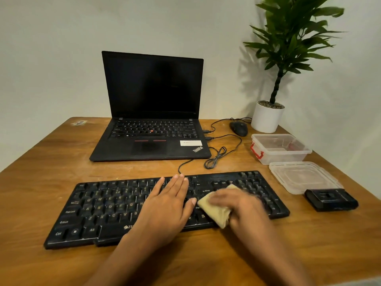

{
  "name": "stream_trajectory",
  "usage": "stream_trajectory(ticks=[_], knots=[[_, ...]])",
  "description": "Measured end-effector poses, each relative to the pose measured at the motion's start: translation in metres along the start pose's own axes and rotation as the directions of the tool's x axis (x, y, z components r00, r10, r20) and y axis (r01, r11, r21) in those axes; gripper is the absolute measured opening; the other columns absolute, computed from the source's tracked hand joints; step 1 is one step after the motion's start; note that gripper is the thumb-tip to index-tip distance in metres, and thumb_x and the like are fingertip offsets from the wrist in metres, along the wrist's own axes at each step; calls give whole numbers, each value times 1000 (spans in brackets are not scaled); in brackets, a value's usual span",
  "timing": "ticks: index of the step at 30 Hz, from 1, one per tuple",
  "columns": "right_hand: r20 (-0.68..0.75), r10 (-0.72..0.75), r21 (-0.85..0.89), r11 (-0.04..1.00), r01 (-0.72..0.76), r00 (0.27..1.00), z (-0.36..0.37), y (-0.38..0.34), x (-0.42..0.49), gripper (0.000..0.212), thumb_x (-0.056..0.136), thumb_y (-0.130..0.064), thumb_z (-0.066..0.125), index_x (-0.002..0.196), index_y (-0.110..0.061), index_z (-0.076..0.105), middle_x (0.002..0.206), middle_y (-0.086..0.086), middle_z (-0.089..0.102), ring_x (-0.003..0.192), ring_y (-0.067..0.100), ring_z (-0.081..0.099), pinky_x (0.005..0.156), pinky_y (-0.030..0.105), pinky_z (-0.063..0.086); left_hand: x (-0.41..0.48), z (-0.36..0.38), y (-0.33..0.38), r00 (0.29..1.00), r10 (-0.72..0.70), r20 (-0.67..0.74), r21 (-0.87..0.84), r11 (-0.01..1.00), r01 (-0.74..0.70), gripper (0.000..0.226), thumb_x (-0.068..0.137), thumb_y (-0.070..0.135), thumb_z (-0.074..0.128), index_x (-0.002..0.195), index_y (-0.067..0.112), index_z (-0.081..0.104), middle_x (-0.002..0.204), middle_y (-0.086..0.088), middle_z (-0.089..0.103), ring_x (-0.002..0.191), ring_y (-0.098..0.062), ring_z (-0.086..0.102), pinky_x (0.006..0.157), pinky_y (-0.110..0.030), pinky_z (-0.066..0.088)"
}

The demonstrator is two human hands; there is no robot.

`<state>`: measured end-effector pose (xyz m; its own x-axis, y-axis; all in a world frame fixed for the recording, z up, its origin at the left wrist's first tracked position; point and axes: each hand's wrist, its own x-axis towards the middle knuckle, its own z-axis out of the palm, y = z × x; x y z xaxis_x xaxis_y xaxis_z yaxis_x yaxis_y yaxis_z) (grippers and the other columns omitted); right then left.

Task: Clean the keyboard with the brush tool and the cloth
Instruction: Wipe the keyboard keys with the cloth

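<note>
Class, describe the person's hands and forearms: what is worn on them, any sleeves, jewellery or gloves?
The left hand and right hand are bare: no gloves, rings or watch show. Both forearms are uncovered to the picture's edge, no sleeves. The right hand is blurred, so fine details there stay uncertain.

The keyboard (99,211) lies on the table (51,162) at the near edge. The laptop (150,129) stands behind it, toward the far edge. A coiled cable (216,159) lies between the two. The mouse (239,128) sits right of the laptop, with the potted plant (267,118) just right of the mouse. Nearer, along the right side: a container (280,148), then its lid (303,177), then a small block (331,200) touching the lid. The left hand (165,205) rests on the keyboard's middle. The cloth (214,209) lies on the keyboard's right part, under the right hand (241,205).
</note>
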<state>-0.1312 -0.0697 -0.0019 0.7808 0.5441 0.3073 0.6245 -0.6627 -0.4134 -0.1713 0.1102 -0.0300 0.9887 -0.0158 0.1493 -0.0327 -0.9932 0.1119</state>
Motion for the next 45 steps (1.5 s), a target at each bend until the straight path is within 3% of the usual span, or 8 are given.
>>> stream_trajectory(ticks=[5,11,17,22,29,37,40,45], knots=[[-58,168,-50,984,-170,984,-14,22,1,44,81,6,54,106,-27,68,120,-12,58,117,7,45,97,22,34,-1,1,0,1000,8,-9,3,1000,-8,87,69,58,-24,146,21,-6,155,6,-7,137,-1,-15,110,-29,-17],[57,-45,-45,998,47,997,7,-20,1,38,86,-9,55,119,-27,59,120,-17,53,113,-1,40,99,15,28,0,1,-1,1000,29,-9,49,998,-28,99,59,55,-38,146,20,-7,155,4,-7,129,1,-20,108,-29,-18],[-69,141,-192,970,-152,988,-23,25,9,37,79,1,61,99,-28,69,112,-9,61,109,12,50,91,28,43,-1,2,-1,1000,22,-19,39,999,-21,91,66,55,-31,146,20,-6,155,5,-7,136,-2,-16,109,-30,-18],[45,-9,-172,985,17,999,5,-2,-2,48,86,-7,56,127,-32,51,133,-16,47,122,7,36,106,22,27,-1,1,-1,1000,15,-24,33,999,-14,88,68,54,-28,146,20,-5,155,5,-5,130,0,-19,108,-31,-19],[-104,58,-280,956,-85,993,-11,12,9,50,84,-6,55,126,-33,53,122,-13,48,109,9,35,89,24,29,0,3,0,1000,14,-26,59,998,-12,107,54,56,-45,146,20,-4,155,4,-2,130,-1,-18,108,-31,-19],[46,21,-224,975,-10,999,-24,9,-14,41,89,-19,54,124,-39,52,117,-15,44,103,4,31,83,21,25,-1,3,1,999,-3,-49,99,995,8,107,55,54,-46,146,19,-3,156,5,0,141,-5,-7,108,-32,-19],[-100,89,-168,980,-105,991,-31,13,-17,46,84,-8,55,119,-38,57,119,-12,45,105,5,32,89,22,28,-2,-2,6,998,20,-67,60,998,-16,92,64,55,-38,143,20,-8,153,6,-7,137,-3,-13,108,-32,-20],[-25,-15,-223,975,9,1000,0,5,-27,58,63,-1,77,109,-33,66,111,-9,61,101,18,51,76,28,29,-1,-1,29,994,105,-22,-26,994,-105,81,73,57,-21,145,23,-11,149,12,-15,134,2,-20,110,-30,-19]])
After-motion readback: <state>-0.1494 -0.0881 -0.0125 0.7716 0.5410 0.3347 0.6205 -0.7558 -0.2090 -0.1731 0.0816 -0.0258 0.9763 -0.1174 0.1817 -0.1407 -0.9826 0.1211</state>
